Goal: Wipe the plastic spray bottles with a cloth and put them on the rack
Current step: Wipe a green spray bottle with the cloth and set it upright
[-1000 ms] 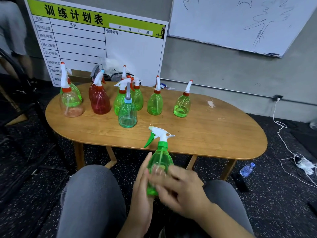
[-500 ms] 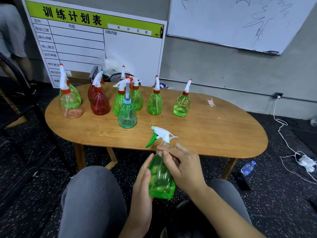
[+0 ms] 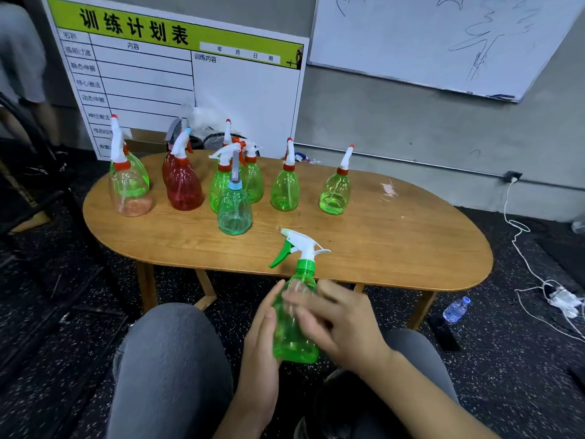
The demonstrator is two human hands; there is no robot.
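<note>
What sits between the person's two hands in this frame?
In the head view, a green spray bottle with a white and green trigger head stands upright between the left hand and the right hand.

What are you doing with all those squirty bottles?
A seated person holds a green spray bottle over their lap. The left hand steadies its side while the right hand rubs across its front. More bottles, green and red, stand on the wooden table. No cloth or rack shows.
</note>
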